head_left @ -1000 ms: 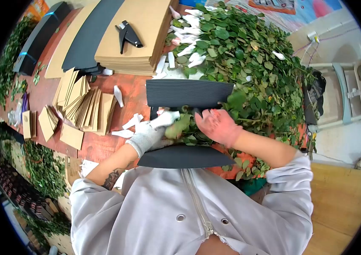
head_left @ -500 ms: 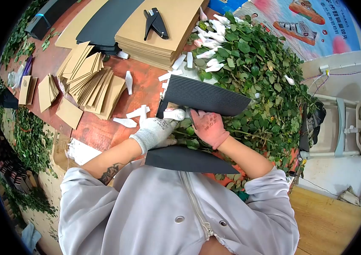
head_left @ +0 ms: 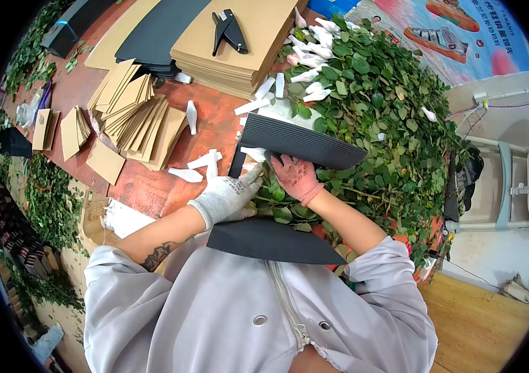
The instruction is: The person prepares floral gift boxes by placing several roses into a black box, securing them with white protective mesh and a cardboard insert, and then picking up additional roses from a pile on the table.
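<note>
A black corrugated sheet (head_left: 305,140) stands folded up in front of me, its other flap (head_left: 277,239) lying close to my jacket. Between the flaps is a rose bud (head_left: 254,153) in a white foam net sleeve, with leafy stems running to the right. My left hand (head_left: 230,193), in a grey-white glove, reaches in with its fingers stretched out just below the bud. My right hand (head_left: 297,179), in a pinkish-red glove, is closed at the stem just right of the bud; its fingertips are partly hidden.
Leafy roses (head_left: 389,124) with sleeved buds are heaped at the right. Loose foam sleeves (head_left: 205,163) lie left of the sheet. Farther off are small cardboard pieces (head_left: 134,124), a brown cardboard stack (head_left: 233,62) and a black stapler (head_left: 230,32) on top.
The sleeved bud now sits higher against the upright flap. My left fingers have come off it and straightened below it. My right hand has shifted slightly left.
</note>
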### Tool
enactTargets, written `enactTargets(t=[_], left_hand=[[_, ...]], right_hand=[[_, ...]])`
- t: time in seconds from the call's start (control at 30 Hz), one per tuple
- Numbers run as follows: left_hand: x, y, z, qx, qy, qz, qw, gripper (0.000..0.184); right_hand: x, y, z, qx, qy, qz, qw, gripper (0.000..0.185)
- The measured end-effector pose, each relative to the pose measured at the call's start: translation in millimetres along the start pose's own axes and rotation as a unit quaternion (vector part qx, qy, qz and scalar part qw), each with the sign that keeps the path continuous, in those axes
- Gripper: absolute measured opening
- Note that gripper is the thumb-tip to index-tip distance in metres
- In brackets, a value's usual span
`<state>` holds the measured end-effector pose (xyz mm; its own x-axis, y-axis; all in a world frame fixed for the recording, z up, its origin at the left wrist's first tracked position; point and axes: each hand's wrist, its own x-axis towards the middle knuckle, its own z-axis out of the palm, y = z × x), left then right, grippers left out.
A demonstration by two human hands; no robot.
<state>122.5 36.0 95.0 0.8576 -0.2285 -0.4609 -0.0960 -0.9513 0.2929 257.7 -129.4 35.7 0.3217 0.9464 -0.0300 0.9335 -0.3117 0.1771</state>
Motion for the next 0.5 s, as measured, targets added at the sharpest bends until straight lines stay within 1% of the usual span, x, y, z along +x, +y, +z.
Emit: enactTargets(t=[0.03,0.1,0.13,0.2,0.27,0.3,0.37,0.4,0.43,0.5], left_hand=[[-0.2,0.0,-2.9,-0.003,-0.013,0.000,1.000,0.070],[0.4,-1.0,-3.7,-0.004,-0.024,0.001,1.000,0.071],[1.9,-3.2,0.1,-0.009,-0.019,0.005,1.000,0.071],[7.4,-10.8,9.7,-0.013,-0.015,0.011,1.000,0.071],[14.3,-22.6,20.3,-0.057,0.113,0.041,0.991,0.064],[17.1,-31.2,18.8,-0.204,0.184,0.025,0.961,0.051],[26.6,-49.2,15.7,-0.169,0.315,-0.013,0.934,0.038],[28.1,-50.4,12.0,-0.160,0.294,-0.053,0.941,0.032],[33.0,-52.6,9.7,-0.156,0.294,-0.046,0.942,0.032],[47.0,-57.2,16.7,-0.075,0.224,-0.065,0.970,0.030]], right_hand=[[-0.8,-0.5,-1.6,0.001,0.000,0.000,1.000,0.036],[-1.7,1.1,-7.9,0.100,0.022,0.058,0.993,0.037],[-1.7,2.2,-7.3,0.098,0.024,0.057,0.993,0.037],[-3.0,2.0,-2.4,0.092,-0.002,0.051,0.994,0.038],[-4.8,1.2,-0.2,0.082,0.009,0.047,0.995,0.037],[-4.3,0.5,0.8,0.073,0.020,0.043,0.996,0.036],[-5.1,-0.8,2.0,0.053,0.020,0.051,0.997,0.035],[-5.5,-0.9,3.0,0.032,0.011,0.047,0.998,0.035],[-3.9,0.5,5.9,0.030,0.013,0.055,0.998,0.035],[-1.4,-0.2,13.0,0.028,0.008,0.049,0.998,0.036]])
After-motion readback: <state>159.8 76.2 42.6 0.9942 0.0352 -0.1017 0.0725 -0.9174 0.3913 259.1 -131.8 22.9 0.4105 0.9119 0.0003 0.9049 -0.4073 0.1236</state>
